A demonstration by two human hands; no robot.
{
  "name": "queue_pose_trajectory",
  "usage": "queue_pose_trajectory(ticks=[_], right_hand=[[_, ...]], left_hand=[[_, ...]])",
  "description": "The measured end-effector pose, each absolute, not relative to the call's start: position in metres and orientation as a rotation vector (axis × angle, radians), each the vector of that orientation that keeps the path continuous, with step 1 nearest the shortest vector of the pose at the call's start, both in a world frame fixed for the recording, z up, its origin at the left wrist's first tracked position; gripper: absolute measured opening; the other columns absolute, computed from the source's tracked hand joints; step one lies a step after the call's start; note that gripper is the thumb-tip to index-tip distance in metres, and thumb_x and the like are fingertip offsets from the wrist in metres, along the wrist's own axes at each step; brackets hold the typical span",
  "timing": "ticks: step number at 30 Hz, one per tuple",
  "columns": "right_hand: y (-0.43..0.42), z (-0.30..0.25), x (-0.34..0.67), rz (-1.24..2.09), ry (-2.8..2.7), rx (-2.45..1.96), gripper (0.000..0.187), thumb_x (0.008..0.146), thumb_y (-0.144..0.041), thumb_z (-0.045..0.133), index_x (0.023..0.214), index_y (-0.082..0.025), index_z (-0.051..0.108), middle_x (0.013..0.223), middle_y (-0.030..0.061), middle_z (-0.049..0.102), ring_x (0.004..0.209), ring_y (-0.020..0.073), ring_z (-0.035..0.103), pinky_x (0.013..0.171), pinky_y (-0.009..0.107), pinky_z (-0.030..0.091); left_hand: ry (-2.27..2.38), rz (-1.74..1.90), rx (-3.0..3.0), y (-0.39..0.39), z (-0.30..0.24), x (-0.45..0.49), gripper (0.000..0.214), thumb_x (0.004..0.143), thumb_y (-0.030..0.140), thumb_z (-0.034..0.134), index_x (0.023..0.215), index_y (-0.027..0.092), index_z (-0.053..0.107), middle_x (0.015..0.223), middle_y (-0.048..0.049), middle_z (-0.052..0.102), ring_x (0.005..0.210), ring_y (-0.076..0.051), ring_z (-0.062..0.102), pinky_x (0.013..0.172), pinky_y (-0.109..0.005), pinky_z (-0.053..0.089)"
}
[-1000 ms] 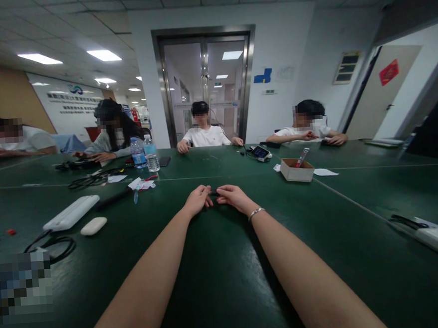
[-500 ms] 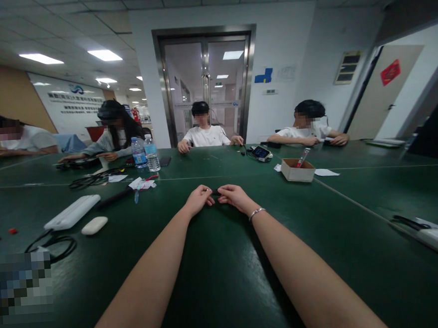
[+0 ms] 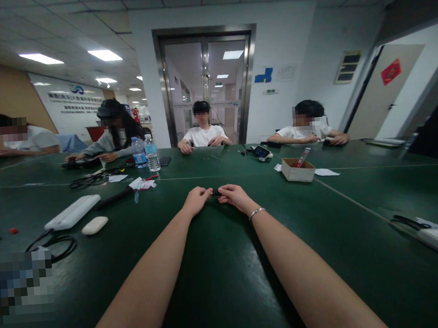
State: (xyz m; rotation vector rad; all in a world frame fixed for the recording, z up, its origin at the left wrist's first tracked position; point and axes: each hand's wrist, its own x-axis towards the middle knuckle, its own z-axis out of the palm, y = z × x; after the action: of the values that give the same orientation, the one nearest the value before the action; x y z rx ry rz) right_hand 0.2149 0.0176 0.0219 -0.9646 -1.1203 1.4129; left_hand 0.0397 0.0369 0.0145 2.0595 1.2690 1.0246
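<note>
Both arms reach forward over the green table (image 3: 219, 274). Between my fingertips is a small, dark, short piece (image 3: 215, 192), too small to name. My right hand (image 3: 237, 197) is closed in a pinch on its right end, and a silver bracelet (image 3: 257, 213) circles that wrist. At its left end, my left hand (image 3: 197, 200) is closed with thumb and fingertips pressed together. The piece is held low over the tabletop, and whether it touches the surface I cannot tell.
At left lie a white power bank-like box (image 3: 72, 212), a white rounded case (image 3: 95, 225) and black cables (image 3: 63, 247). Two water bottles (image 3: 152, 153) stand farther back. An open cardboard box (image 3: 297, 171) is at right. Several people sit around the table.
My left hand's fingers have drawn closer together into a pinch at the dark piece. My right hand stays in place. The person opposite has brought one hand inward.
</note>
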Motion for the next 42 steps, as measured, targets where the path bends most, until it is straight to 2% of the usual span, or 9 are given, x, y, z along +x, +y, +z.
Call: queue_pose_trajectory(ticks=[6,13,19,26,32,39,42], right_hand=[[0.0161,0.0230,0.2159,1.431,-1.138,-0.953,0.007,0.080,-0.005,0.062,0.083,-0.007,0.056,0.065,0.0065,0.061,0.051,0.0112,0.061,0.050,0.017,0.053],[0.0128,0.0257,0.2171,1.452,-1.155,-0.924,0.014,0.077,-0.005,0.065,0.086,-0.009,0.056,0.075,0.0065,0.062,0.054,0.0108,0.062,0.052,0.017,0.055],[0.0111,0.0272,0.2166,1.449,-1.156,-0.924,0.017,0.076,-0.001,0.064,0.087,-0.010,0.055,0.074,0.0039,0.061,0.055,0.0109,0.062,0.050,0.016,0.055],[0.0115,0.0281,0.2162,1.440,-1.124,-0.954,0.017,0.076,-0.004,0.065,0.087,-0.011,0.054,0.081,0.0063,0.063,0.052,0.0104,0.062,0.050,0.017,0.055],[0.0125,0.0282,0.2166,1.463,-1.117,-0.942,0.014,0.078,-0.007,0.064,0.087,-0.010,0.054,0.076,0.0063,0.062,0.051,0.0108,0.062,0.049,0.017,0.055],[0.0127,0.0274,0.2169,1.458,-1.082,-0.927,0.007,0.081,-0.008,0.062,0.083,-0.009,0.054,0.068,0.0072,0.061,0.049,0.0110,0.060,0.048,0.018,0.054],[0.0128,0.0277,0.2167,1.465,-1.080,-0.925,0.007,0.081,-0.008,0.061,0.083,-0.009,0.054,0.067,0.0073,0.061,0.049,0.0115,0.060,0.047,0.018,0.054]], left_hand=[[1.300,0.948,2.026,0.0323,0.0189,0.0401,0.055,0.077,0.062,0.036,0.062,0.016,0.063,0.062,-0.0046,0.059,0.059,-0.018,0.053,0.059,-0.028,0.036],[1.324,0.955,1.973,0.0308,0.0206,0.0403,0.058,0.076,0.065,0.035,0.061,0.016,0.062,0.059,-0.0040,0.059,0.055,-0.017,0.052,0.058,-0.028,0.036],[1.259,0.996,1.926,0.0308,0.0203,0.0412,0.052,0.076,0.062,0.039,0.068,0.015,0.062,0.067,-0.0050,0.063,0.059,-0.016,0.054,0.058,-0.027,0.039],[1.243,1.005,1.913,0.0376,0.0137,0.0397,0.051,0.075,0.061,0.041,0.075,0.015,0.062,0.073,-0.0048,0.062,0.061,-0.015,0.053,0.056,-0.025,0.039],[1.179,1.021,1.904,0.0357,0.0161,0.0385,0.043,0.074,0.057,0.048,0.077,0.017,0.062,0.074,-0.0029,0.062,0.064,-0.015,0.053,0.057,-0.024,0.040],[1.079,1.112,1.929,0.0357,0.0165,0.0381,0.030,0.068,0.043,0.063,0.083,0.017,0.063,0.081,-0.0039,0.063,0.070,-0.015,0.055,0.066,-0.026,0.043],[1.057,1.136,1.911,0.0360,0.0158,0.0384,0.033,0.065,0.039,0.067,0.089,0.018,0.062,0.085,-0.0038,0.062,0.064,-0.012,0.053,0.062,-0.025,0.043]])
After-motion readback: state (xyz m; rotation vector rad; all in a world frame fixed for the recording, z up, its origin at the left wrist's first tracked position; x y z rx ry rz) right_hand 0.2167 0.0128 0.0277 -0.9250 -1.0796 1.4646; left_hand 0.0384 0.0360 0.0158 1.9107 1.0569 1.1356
